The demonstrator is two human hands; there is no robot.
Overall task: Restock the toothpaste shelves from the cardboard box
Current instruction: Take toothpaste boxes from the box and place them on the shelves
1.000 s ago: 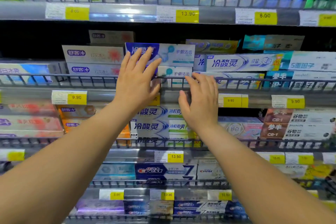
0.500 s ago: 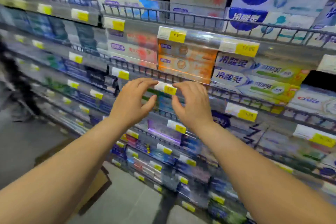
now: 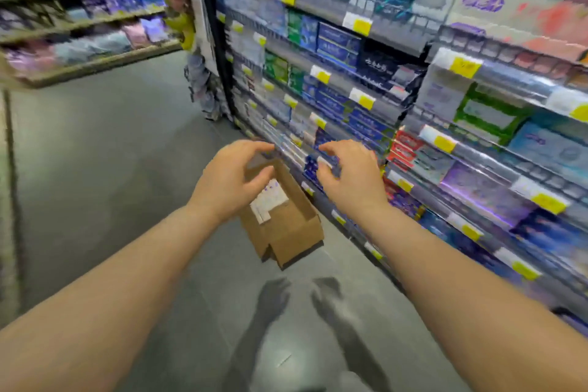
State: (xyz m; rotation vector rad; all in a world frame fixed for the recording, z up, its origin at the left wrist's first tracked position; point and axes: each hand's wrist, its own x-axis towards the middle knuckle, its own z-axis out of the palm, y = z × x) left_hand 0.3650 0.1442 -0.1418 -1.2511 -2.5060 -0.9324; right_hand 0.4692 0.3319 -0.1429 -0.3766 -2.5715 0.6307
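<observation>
Your left hand [image 3: 230, 180] and right hand [image 3: 350, 178] are empty, loosely curled. Box [image 3: 286, 232] sits below them — lengthwise away from you, nearer the left.

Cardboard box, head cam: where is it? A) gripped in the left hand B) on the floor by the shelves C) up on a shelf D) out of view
B: the cardboard box sits open on the floor at the foot of the shelves, below the left hand and the right hand, neither of which holds it.
</observation>
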